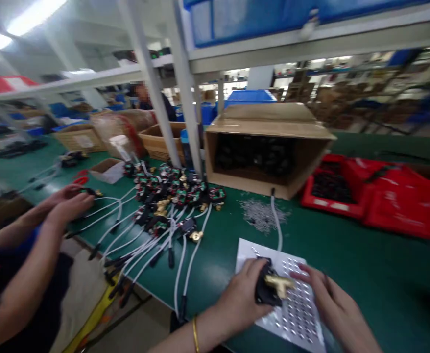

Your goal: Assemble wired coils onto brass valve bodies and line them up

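Observation:
My left hand, with a gold bangle at the wrist, is closed around a black housing with a brass T-shaped fitting facing up. Beneath it lies a white sheet dotted with rows of small shiny round pieces. A white cable with a black end runs from behind the housing toward the cardboard box. My right hand is over the sheet's right edge, its fingers stretched toward the brass fitting and apart. I see no object clearly held in it.
Left of my hands lie several similar assemblies with white cables. Small grey pins are scattered before an open cardboard box. A red bin stands at right. A co-worker's hands work at far left; a shelf post rises behind.

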{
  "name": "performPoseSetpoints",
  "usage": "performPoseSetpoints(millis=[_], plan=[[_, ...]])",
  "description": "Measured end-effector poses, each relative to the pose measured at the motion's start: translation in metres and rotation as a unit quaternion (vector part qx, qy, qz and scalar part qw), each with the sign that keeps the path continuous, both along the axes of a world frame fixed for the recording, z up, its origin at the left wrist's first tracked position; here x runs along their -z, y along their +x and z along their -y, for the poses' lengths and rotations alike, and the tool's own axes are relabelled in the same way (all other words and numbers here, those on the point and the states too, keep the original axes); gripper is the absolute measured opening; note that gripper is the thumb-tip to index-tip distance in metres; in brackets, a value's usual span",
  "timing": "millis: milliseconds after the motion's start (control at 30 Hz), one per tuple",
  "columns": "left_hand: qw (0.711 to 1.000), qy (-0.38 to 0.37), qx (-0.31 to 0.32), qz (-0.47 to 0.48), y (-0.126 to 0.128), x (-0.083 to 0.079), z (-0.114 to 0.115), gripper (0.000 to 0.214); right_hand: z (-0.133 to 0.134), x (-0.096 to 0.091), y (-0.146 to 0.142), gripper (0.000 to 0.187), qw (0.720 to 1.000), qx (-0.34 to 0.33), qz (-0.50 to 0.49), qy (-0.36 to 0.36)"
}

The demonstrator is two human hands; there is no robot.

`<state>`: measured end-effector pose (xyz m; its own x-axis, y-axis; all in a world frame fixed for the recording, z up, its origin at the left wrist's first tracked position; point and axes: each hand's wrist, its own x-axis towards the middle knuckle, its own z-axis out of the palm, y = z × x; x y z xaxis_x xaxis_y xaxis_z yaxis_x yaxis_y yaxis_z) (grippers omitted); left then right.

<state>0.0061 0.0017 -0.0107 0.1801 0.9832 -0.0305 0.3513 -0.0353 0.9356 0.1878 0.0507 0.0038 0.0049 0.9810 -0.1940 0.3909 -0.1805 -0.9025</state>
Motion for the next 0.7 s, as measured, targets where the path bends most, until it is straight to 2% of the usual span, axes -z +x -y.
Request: performPoseSetpoints(millis=[67,133,200,267,333,433,500,567,633,700], plan=[[0.999,0.025,0.003,-0.036,0.004,0.012,-0.002,0.077,-0.021,-0.009,-0.003,0.043,0.987,-0.018,-0.135,-0.083],[0.996,0.025,0.015,-0.085,0.006,0.023,-0.004,0.076,-0.050,-0.016,-0.010,0.035,0.944,-0.124,-0.276,-0.133],[0.990,0.023,0.024,-0.135,0.006,0.032,-0.006,0.073,-0.076,-0.025,-0.013,0.032,0.944,-0.101,-0.294,-0.107],[0.985,0.034,0.027,-0.170,0.006,0.036,-0.008,0.069,-0.087,-0.037,-0.010,0.030,0.951,-0.072,-0.293,-0.067],[0.981,0.048,0.038,-0.184,0.008,0.032,-0.011,0.065,-0.085,-0.051,0.002,0.031,0.961,-0.044,-0.274,-0.022],[0.980,0.063,0.082,-0.172,0.026,0.010,-0.019,0.068,-0.071,-0.073,0.037,0.033,0.974,0.008,-0.220,0.047],[0.979,0.081,0.124,-0.144,0.050,-0.006,-0.029,0.071,-0.064,-0.083,0.071,0.034,0.982,0.060,-0.156,0.091],[0.974,0.102,0.163,-0.117,0.082,-0.015,-0.041,0.072,-0.063,-0.088,0.108,0.036,0.982,0.125,-0.057,0.132],[0.970,0.118,0.190,-0.099,0.118,-0.011,-0.054,0.072,-0.064,-0.087,0.145,0.041,0.969,0.184,0.052,0.156],[0.968,0.119,0.201,-0.089,0.153,0.000,-0.065,0.070,-0.066,-0.081,0.177,0.045,0.951,0.227,0.138,0.156]])
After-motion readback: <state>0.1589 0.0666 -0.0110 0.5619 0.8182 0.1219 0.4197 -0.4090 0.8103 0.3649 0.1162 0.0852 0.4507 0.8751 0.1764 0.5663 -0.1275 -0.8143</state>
